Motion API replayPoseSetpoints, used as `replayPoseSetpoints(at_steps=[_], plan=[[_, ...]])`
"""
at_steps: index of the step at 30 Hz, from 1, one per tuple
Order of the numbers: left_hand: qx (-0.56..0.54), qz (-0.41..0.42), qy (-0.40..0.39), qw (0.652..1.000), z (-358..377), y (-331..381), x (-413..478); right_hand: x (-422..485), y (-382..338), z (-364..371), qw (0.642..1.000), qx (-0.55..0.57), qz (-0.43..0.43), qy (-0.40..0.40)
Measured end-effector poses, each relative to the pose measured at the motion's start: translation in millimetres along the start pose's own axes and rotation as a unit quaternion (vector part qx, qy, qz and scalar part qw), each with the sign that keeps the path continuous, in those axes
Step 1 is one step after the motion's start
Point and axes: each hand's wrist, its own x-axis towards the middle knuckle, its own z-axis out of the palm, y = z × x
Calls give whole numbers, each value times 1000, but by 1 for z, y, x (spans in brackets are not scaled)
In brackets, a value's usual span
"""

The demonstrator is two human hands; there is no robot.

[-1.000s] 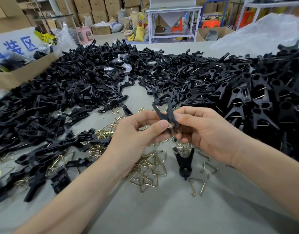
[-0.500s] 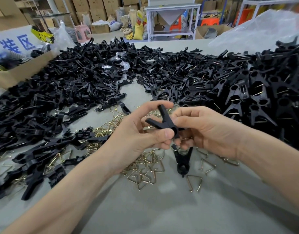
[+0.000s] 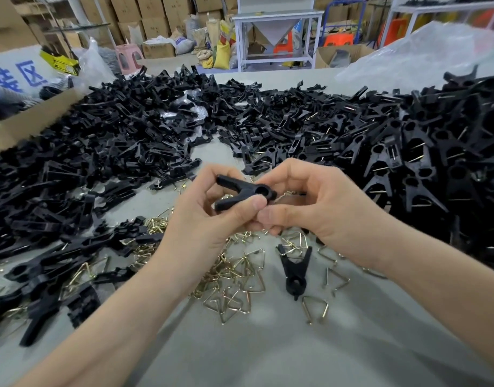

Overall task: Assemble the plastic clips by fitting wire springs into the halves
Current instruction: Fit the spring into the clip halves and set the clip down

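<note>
A black plastic clip [image 3: 241,191] lies almost level between my two hands above the grey table. My left hand [image 3: 209,219] grips its two legs, thumb pressed near the ringed end. My right hand [image 3: 321,205] pinches that ringed end from the right. Brass wire springs [image 3: 234,277] lie scattered on the table under my hands. Another black clip [image 3: 295,270] rests on the table below my right hand, ring end toward me. A loose spring [image 3: 314,308] lies just beside it.
Loose black clip halves [image 3: 114,141] are heaped across the left and back of the table. Assembled clips [image 3: 435,157] with springs pile up on the right. A cardboard box [image 3: 31,121] stands at far left, clear plastic sheeting [image 3: 424,54] at back right.
The clip in my hands has turned from upright to nearly level, legs now pointing left. Both hands shifted slightly upward in view.
</note>
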Motion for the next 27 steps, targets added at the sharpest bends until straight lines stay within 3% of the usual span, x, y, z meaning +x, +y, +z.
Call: replayPoseSetpoints(at_steps=[3,7,11,14,17,20,24,27], plan=[[-27,-22,-8,999,-1,-2,1,1,0,-2,999,-42,-25,24],[-44,-43,-23,998,-1,-1,1,4,-3,-10,981,-184,-53,17],[-159,-145,-57,975,-1,11,3,5,-12,-23,965,-252,-69,-29],[-219,-223,-82,946,-1,13,1,5,-15,-29,966,-240,-65,-76],[-319,-313,-161,880,-2,17,-2,5,-15,-31,969,-207,-49,-126],[-373,-319,-243,836,-7,19,-4,4,-17,-34,967,-193,-35,-160],[-403,-321,-265,815,-3,14,-5,2,-20,-33,965,-185,-26,-185],[-365,-311,-215,851,-1,11,-4,2,-19,-33,971,-177,-16,-160]])
